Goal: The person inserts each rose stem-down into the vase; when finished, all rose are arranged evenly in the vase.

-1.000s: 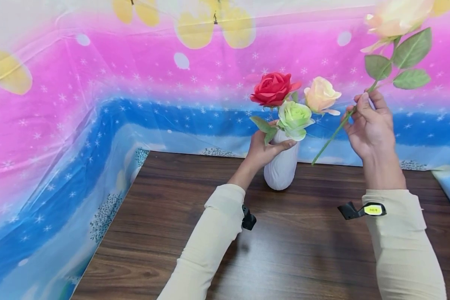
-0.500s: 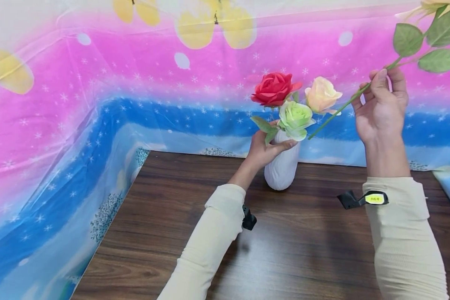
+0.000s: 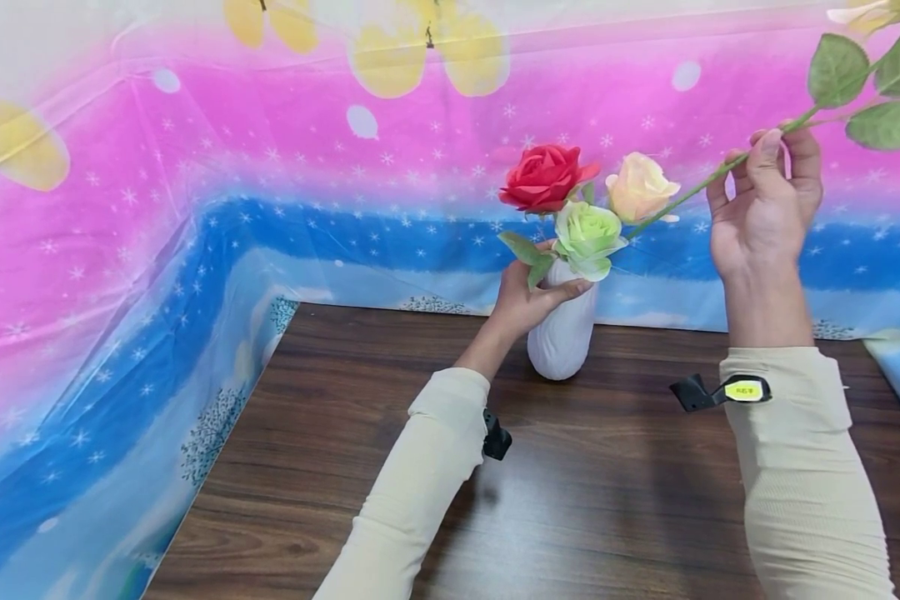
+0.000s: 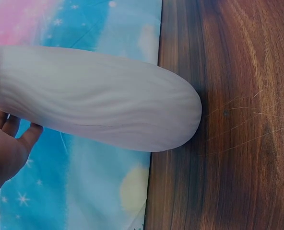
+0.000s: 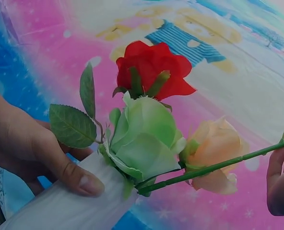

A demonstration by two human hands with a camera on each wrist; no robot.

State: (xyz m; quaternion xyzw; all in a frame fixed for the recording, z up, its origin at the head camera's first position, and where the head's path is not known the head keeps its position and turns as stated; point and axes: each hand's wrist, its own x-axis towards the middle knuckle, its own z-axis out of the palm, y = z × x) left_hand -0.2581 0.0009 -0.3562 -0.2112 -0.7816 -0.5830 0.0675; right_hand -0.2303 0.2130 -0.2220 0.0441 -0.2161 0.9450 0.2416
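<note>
A white ridged vase [image 3: 562,333] stands on the table, holding a red rose [image 3: 546,179], a green rose [image 3: 589,233] and a peach rose [image 3: 640,188]. Near the vase's mouth, my left hand [image 3: 528,292] grips it with thumb and fingers on either side. My right hand [image 3: 765,208] is raised at the right and pinches the green stem [image 5: 218,165] of another rose, pale and cut off by the head view's top right corner. That stem slants down to the left, its lower end beside the green bloom at the vase mouth. Whether its tip is inside the rim cannot be told.
A dark wood-grain table [image 3: 330,433] lies under both forearms. Behind and to the left hangs a pink, blue and white printed cloth [image 3: 285,150], close to the table's back edge. Leaves [image 3: 888,125] on the held stem spread out at the right of the head view.
My right hand has moved up and slightly right, tilting the held rose more toward the horizontal. The stem's lower end has come to the green rose. My left hand and the vase have stayed put.
</note>
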